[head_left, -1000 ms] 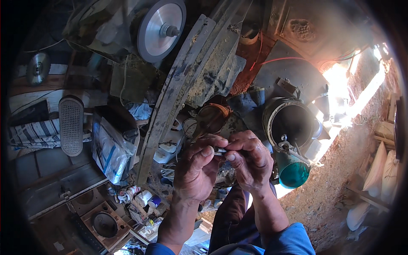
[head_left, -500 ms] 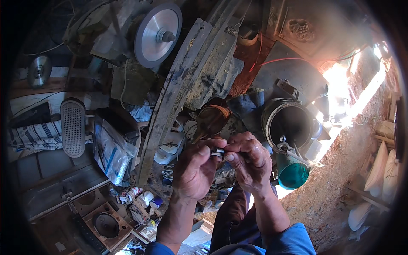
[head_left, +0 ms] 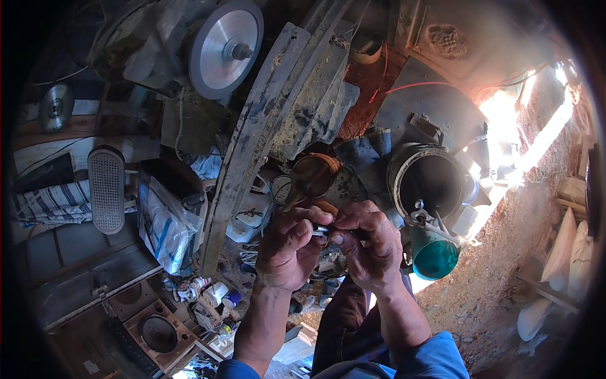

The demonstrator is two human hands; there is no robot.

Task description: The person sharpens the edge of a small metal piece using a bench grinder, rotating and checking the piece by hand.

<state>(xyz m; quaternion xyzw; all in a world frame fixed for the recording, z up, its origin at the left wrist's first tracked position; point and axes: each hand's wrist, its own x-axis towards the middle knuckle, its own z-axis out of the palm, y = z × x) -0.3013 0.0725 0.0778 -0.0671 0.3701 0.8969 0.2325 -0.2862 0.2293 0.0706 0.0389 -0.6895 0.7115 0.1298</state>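
Observation:
Near the lower middle of the head view, my left hand (head_left: pixel 287 249) pinches a small metal piece (head_left: pixel 320 230) between thumb and forefinger. My right hand (head_left: pixel 369 249) has its thumb and curled fingers pressed up against the same piece from the other side. The piece is mostly hidden by the fingertips, so its exact shape is hard to tell. Behind the hands sit a round container with an orange band (head_left: pixel 309 180) and a translucent plastic jug (head_left: pixel 248 221).
A grinding wheel (head_left: pixel 214 54) and long dusty boards (head_left: pixel 249 155) lie ahead, left of centre. A dark bucket (head_left: pixel 429 183) and teal container (head_left: pixel 435 259) stand at right, beside a chip-strewn floor (head_left: pixel 470 303). A bagged item (head_left: pixel 170 230) and speaker box (head_left: pixel 158 331) are at left.
Both hands have shifted slightly down and a little leftward, keeping their fingertips on the small piece. The fingers have moved slightly around it.

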